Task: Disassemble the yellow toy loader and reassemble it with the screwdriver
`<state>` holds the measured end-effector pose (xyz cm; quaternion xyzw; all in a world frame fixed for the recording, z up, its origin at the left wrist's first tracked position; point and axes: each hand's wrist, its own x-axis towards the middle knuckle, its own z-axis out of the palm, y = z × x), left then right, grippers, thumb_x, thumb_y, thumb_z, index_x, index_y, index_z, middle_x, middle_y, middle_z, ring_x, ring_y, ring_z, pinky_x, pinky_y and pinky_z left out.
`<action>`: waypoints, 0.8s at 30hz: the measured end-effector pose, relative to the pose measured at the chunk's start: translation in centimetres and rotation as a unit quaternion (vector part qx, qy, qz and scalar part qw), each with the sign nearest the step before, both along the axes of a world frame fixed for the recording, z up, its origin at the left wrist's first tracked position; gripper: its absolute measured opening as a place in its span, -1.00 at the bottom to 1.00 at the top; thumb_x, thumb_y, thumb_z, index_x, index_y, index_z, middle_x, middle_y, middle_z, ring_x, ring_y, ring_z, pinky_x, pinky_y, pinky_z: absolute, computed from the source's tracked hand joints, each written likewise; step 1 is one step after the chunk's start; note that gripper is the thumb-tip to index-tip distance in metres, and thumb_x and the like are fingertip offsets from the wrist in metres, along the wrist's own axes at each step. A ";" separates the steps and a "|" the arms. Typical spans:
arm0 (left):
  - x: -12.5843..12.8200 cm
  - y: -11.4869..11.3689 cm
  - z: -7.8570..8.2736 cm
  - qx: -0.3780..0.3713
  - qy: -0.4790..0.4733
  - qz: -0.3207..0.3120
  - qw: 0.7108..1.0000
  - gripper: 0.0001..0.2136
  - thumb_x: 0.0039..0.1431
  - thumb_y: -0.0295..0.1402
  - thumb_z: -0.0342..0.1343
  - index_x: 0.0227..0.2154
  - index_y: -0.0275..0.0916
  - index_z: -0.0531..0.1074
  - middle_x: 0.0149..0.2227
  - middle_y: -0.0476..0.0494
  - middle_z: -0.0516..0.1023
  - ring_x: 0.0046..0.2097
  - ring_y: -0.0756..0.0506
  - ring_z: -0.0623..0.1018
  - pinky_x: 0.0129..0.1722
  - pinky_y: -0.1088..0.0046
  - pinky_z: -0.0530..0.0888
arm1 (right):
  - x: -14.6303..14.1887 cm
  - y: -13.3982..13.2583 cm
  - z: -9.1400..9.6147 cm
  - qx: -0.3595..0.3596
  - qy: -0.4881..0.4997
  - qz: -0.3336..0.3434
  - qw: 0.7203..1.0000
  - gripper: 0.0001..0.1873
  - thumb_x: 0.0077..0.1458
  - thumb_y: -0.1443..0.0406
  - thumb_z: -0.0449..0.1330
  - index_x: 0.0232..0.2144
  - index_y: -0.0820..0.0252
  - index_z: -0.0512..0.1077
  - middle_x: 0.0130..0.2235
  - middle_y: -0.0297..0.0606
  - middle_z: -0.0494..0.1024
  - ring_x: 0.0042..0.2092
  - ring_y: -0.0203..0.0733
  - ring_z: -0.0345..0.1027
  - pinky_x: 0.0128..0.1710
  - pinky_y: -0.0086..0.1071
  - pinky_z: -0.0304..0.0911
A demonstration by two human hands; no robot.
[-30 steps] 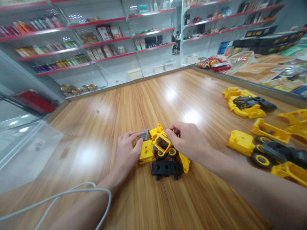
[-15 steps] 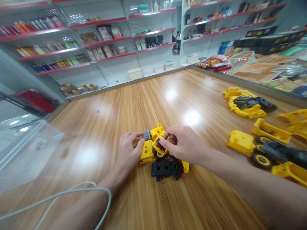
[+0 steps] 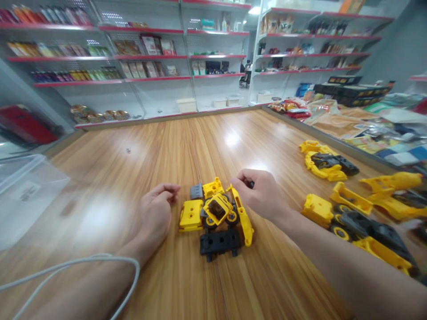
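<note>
A heap of toy truck parts lies mid-table: a yellow cab with wheels (image 3: 218, 209), a yellow block (image 3: 191, 214), a black chassis (image 3: 220, 242), a long yellow arm (image 3: 245, 218) and a small grey piece (image 3: 196, 191). My left hand (image 3: 155, 213) rests on the wood just left of the heap, fingers curled together, holding nothing and touching no part. My right hand (image 3: 263, 195) hovers at the heap's right side, thumb and forefinger pinched on a small black piece (image 3: 250, 183).
More yellow and black toy parts lie to the right (image 3: 328, 160) and nearer the edge (image 3: 353, 220). A clear plastic box (image 3: 23, 195) stands at the left. A white cable (image 3: 83, 266) loops over my left forearm. Stocked shelves (image 3: 150, 80) stand behind the table.
My left hand has let go of the grey piece and drawn back to the left. My right hand has come off the cab and moved right. The view has tilted up slightly.
</note>
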<state>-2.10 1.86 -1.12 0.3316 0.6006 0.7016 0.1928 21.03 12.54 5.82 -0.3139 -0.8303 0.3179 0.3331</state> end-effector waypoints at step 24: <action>2.7 -1.6 1.7 0.059 0.490 -0.142 0.858 -0.87 0.18 -0.52 0.08 -0.25 -0.18 0.41 -0.25 -0.13 0.37 -0.19 -0.10 0.40 -0.19 0.32 0.39 | 0.2 -0.8 0.3 0.052 -0.038 0.033 0.997 -0.77 0.17 0.25 0.11 -0.48 0.23 0.41 -0.63 -0.46 0.27 -0.58 -0.41 0.09 -0.56 -0.47 -0.04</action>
